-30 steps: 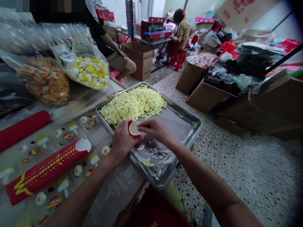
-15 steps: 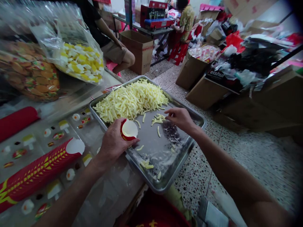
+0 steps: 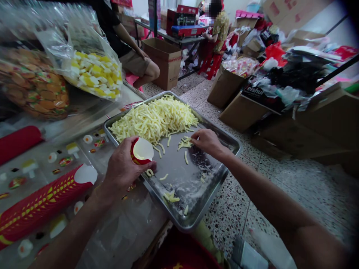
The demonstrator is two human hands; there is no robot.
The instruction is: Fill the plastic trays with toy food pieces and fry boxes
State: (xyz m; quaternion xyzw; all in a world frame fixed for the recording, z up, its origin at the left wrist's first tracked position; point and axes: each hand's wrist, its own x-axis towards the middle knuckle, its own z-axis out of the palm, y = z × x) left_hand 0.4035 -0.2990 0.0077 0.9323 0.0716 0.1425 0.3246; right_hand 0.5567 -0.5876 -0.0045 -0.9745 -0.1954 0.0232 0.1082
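– Your left hand is clamped on a red paper carton, thumb on the near side, fingers round the far. It's over the left edge of the metal tray, mouth up and turned toward you.

– And your right?

– Your right hand is at a small cluster of pale sticks mid-tray, fingertips bunched. Touching or very close. Can't tell if you have any pinched.

– How far along does your carton look?

– Early, by my read. White inner wall shows, and I see no sticks in the visible part. Bottom is hidden, so can't rule out a few.

– What's left in front of you?

– Plenty. Big pile of the same sticks along the far-left side of the tray, strays scattered toward your near corner. To your left lies a nested stack of cartons, end one showing its white mouth.

– Anything done?

– No carton with sticks in it that I can see. Clear packets around that stack show small egg- and burger-like pieces, no sticks I can spot.
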